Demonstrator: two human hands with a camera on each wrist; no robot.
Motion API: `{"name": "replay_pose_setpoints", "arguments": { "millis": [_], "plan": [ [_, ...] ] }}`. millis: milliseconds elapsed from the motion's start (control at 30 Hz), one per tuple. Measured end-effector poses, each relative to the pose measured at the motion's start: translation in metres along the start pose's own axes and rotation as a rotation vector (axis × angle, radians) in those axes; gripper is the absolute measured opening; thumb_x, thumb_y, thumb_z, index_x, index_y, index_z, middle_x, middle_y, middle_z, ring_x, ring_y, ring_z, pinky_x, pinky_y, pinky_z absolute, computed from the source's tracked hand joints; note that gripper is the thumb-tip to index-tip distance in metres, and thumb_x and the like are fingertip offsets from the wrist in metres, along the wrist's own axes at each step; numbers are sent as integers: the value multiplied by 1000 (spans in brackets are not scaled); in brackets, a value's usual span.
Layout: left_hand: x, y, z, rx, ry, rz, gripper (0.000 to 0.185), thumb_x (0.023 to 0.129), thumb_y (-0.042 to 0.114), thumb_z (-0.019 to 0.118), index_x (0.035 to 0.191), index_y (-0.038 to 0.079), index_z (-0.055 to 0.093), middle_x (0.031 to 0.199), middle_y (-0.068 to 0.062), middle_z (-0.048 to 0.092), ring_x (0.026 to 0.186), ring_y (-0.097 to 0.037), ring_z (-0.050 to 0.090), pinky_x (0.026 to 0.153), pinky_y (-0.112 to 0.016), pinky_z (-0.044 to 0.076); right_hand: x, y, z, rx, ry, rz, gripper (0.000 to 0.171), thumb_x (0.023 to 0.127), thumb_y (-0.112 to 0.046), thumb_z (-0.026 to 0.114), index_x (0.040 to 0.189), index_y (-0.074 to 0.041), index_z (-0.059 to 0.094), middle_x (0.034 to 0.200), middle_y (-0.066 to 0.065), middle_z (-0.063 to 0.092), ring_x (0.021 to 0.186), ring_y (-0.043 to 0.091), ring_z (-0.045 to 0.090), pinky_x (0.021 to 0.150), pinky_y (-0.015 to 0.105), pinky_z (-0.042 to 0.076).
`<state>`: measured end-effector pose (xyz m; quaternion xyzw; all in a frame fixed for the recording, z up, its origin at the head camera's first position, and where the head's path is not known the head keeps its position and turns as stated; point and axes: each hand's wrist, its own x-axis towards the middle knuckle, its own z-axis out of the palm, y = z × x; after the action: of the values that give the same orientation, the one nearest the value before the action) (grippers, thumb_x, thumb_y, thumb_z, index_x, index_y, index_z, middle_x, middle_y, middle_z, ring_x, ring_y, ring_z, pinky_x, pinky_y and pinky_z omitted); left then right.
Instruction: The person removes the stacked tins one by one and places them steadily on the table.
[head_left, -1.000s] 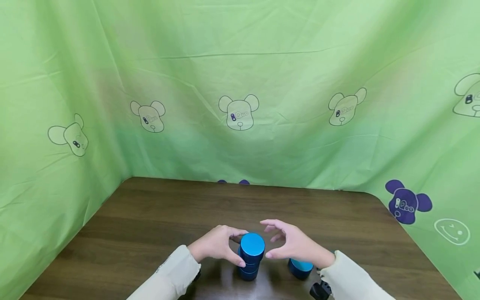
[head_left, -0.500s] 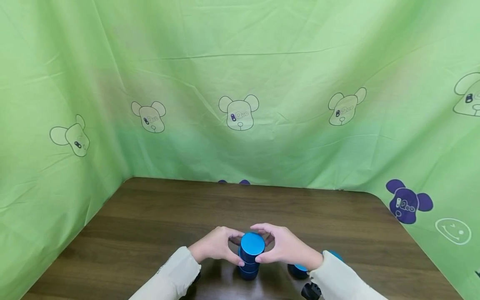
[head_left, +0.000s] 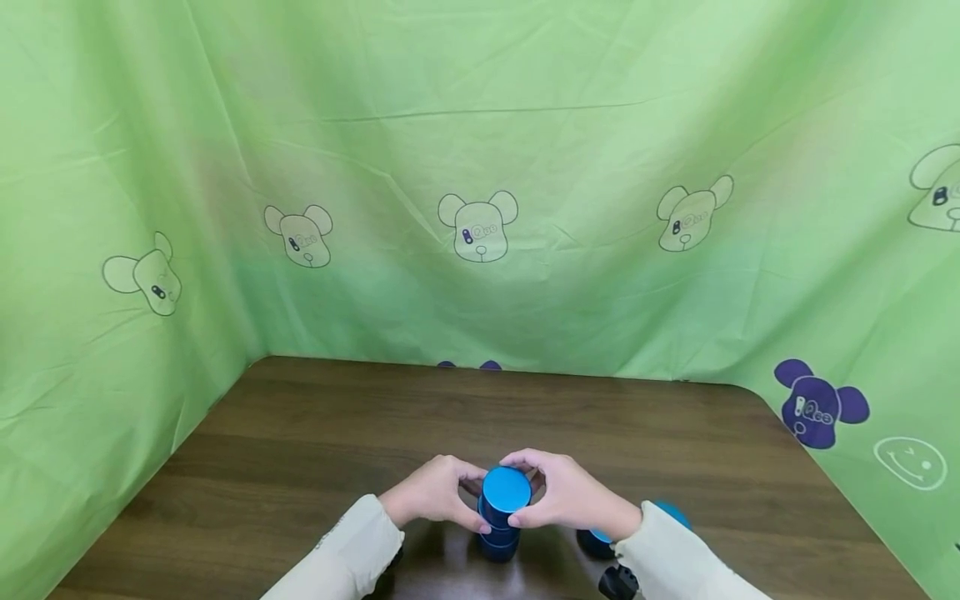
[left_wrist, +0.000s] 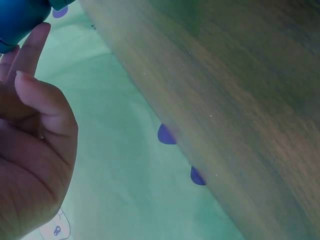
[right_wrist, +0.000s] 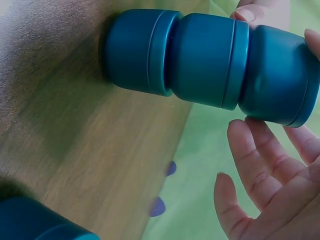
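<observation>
Three round blue tins stand stacked (head_left: pixel 499 533) (right_wrist: pixel 200 59) near the front edge of a dark wooden table (head_left: pixel 315 450). My left hand (head_left: pixel 435 493) holds the top tin (head_left: pixel 506 490) (right_wrist: pixel 279 75) from the left, thumb on its near side and fingers curled behind it. From the right, my right hand (head_left: pixel 567 496) grips the same tin. In the right wrist view its fingers (right_wrist: pixel 260 145) touch the tin's side. The left wrist view shows a corner of a blue tin (left_wrist: pixel 20 17) with a fingertip (left_wrist: pixel 39 31) against it.
Another blue tin (head_left: pixel 598 542) (right_wrist: pixel 35 220) stands on the table right of the stack, partly behind my right wrist. A bit of blue (head_left: pixel 672 513) shows beyond the sleeve. A green printed cloth (head_left: pixel 480 167) walls the table at back and sides.
My right hand moved left from an open pose beside the stack and closed round the top tin. The left hand and the stack have stayed put.
</observation>
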<state>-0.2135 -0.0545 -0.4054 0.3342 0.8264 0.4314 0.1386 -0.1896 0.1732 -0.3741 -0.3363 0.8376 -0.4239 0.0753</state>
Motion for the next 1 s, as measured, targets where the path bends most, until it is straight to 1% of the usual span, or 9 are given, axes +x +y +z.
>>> {"name": "replay_pose_setpoints", "arguments": {
  "millis": [167,333,467,700,900,1000],
  "plan": [
    [-1,1,0,-5,6,-5,40,71,12,84,107,0,71,95,-4,73,83,-3,65,81,-32,53,0,0,0,-19,1,-4,53,75,-23,81,116,2,59,100,2,63,82,9,57,70,27,52],
    [-1,3,-1,-6,-9,-13,37,73,10,83,107,0,72,96,-6,73,84,-4,66,81,-32,53,0,0,-1,-46,3,7,54,74,-24,81,116,2,59,100,3,63,83,9,57,71,29,53],
    [0,4,-1,5,-17,-19,39,73,10,83,109,-1,71,98,-8,73,85,-6,67,81,-31,53,-2,0,-2,-57,4,16,54,74,-25,81,116,1,59,100,2,62,83,9,56,71,28,52],
    [0,5,-1,7,-17,-34,45,73,10,83,112,-4,68,100,-9,72,86,-6,67,80,-31,53,-6,-1,-6,-68,5,1,51,72,-21,82,115,-2,60,98,-3,62,85,9,55,73,31,51],
    [1,3,0,0,-25,-43,46,73,12,84,115,-1,69,99,-5,73,85,-3,66,75,-20,51,-10,-3,-15,-91,-11,15,53,72,-22,81,116,-2,60,99,-3,62,87,10,55,74,30,50],
    [0,2,-1,-2,-33,-46,45,74,12,83,115,1,69,99,-4,73,85,-4,66,75,-19,50,-13,-4,-21,-126,-14,26,54,72,-24,81,116,-1,60,100,-2,62,87,10,54,74,30,49]
  ]
}}
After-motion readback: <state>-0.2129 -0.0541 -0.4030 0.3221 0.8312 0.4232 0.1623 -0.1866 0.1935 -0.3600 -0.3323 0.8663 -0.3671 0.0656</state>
